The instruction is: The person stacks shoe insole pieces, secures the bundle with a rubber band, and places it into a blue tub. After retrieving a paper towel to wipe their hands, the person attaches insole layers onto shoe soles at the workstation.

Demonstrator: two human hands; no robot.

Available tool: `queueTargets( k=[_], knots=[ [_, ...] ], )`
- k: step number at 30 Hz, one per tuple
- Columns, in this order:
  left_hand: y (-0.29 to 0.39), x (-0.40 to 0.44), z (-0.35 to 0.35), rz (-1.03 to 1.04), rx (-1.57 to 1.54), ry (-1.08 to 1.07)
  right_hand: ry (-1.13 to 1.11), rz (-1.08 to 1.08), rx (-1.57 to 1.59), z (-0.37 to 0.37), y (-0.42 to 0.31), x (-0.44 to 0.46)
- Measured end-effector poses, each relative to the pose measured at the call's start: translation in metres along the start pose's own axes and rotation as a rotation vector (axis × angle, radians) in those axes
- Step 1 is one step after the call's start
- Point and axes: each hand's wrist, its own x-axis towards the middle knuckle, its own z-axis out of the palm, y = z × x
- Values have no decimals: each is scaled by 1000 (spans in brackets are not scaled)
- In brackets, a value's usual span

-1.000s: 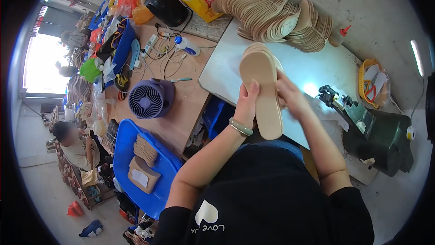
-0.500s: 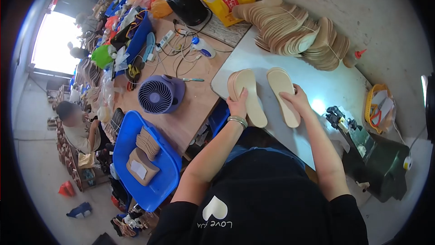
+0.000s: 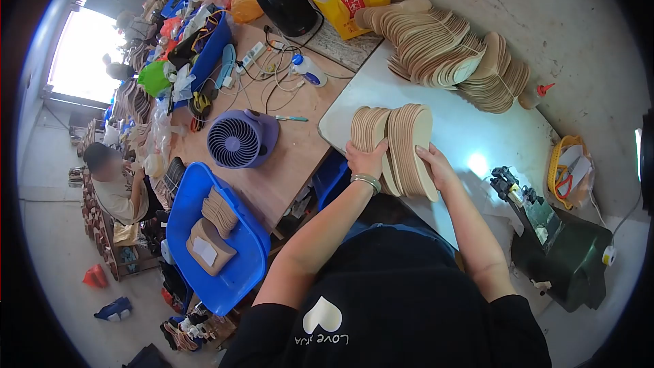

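Two stacks of beige shoe insoles stand side by side on the white tabletop (image 3: 334,121), turned so their layered edges show. My left hand (image 3: 366,158) wraps round the lower part of the left insole stack (image 3: 368,125), its thumb reaching the gap between the stacks. Against the outer face of the right insole stack (image 3: 410,143), my right hand (image 3: 438,166) presses with thumb and fingers. The two stacks touch or nearly touch. Some fingers of both hands are hidden behind the insoles.
Tied bundles of insoles (image 3: 436,44) lie along the wall. A dark machine (image 3: 562,252) and a yellow basket (image 3: 560,170) are at right. On the left are a purple fan (image 3: 240,138), a blue tub (image 3: 235,279) holding insoles, and a seated person (image 3: 117,184).
The two insole stacks have come together and turned, so their layered edges now show instead of mostly their flat tops. My right hand has moved left and slightly down with its stack.
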Motion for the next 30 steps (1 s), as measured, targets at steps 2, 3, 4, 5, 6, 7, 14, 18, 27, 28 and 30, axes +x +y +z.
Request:
queueTargets(
  k=[2,3,4,5,6,7,14,18,27,28,30],
  knots=[
    [-8,7,-1,8,-66,-24,2,-16,-16,1,0,-4],
    [-12,12,1,16,-103,-37,6,-31,-39,1,-2,-4],
    [-23,23,5,35,-184,-59,10,-44,-62,0,-4,-3],
    [-36,35,8,53,-264,-80,3,-30,-29,-3,-6,-3],
    [-36,36,3,69,-342,-101,-2,-14,5,-11,-7,-3],
    [-37,37,-3,1,-430,-177,-8,2,38,-18,-7,-4],
    [-54,56,-50,-140,-878,-622,11,-13,288,-49,-3,-15],
    [-54,63,-55,-130,-922,-699,18,-65,159,-40,5,-9],
    [-58,68,-70,-198,-939,-824,-4,-10,252,24,49,4],
    [-57,69,-74,-232,-966,-850,28,-22,121,30,51,4],
    [-61,69,-79,-276,-1009,-884,103,-73,28,42,52,-1]
  ],
)
